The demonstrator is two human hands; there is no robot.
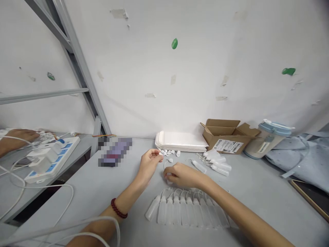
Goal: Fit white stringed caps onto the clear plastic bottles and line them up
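Observation:
My left hand (150, 161) is closed in a pinch on a small white cap (161, 154), beside several loose white caps (168, 152). To its right, my right hand (181, 174) curls its fingers around a translucent plastic bottle, mostly hidden beneath the hand. A thin tube (164, 165) loops up by those fingers, near a small white tip (170, 160). Below my hands lies a row of several translucent bottles (183, 211) with thin curved tubes at their necks. One single bottle (199, 167) lies beyond my right hand, next to a loose cluster of similar bottles (221, 166).
A stack of white padded mailers (183, 141) lies against the wall, beside an open cardboard box (227, 140). A blue-lidded jug (267, 139), a blue cloth bag (305, 161) and a phone (312, 197) are rightward. Leftward are a power strip (55, 159), cables and another person's hand (22, 136).

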